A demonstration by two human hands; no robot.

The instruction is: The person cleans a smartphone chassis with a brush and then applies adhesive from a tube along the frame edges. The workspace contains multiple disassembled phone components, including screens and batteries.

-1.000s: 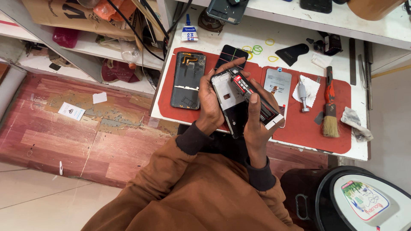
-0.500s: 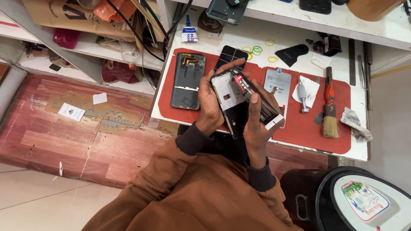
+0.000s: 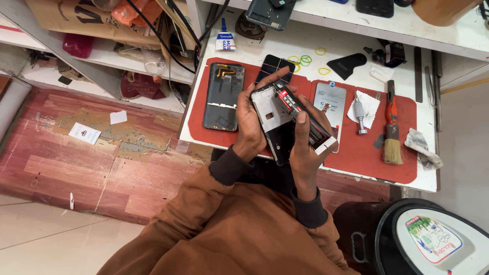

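left hand holding phone frame, glue tube (right hand)

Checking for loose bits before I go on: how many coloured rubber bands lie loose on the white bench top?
4: two yellow and one green above the red mat, another yellow near its top edge. The hands could hide others.

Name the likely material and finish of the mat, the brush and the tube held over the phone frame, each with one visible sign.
Mat: probably rubber or silicone, matte red; lies flat with dull, even colour.
Brush: pale bristles, natural or synthetic unclear; red-and-black handle looks plastic.
Tube in the right hand: glossy printed skin, soft metal or plastic, hard to tell.
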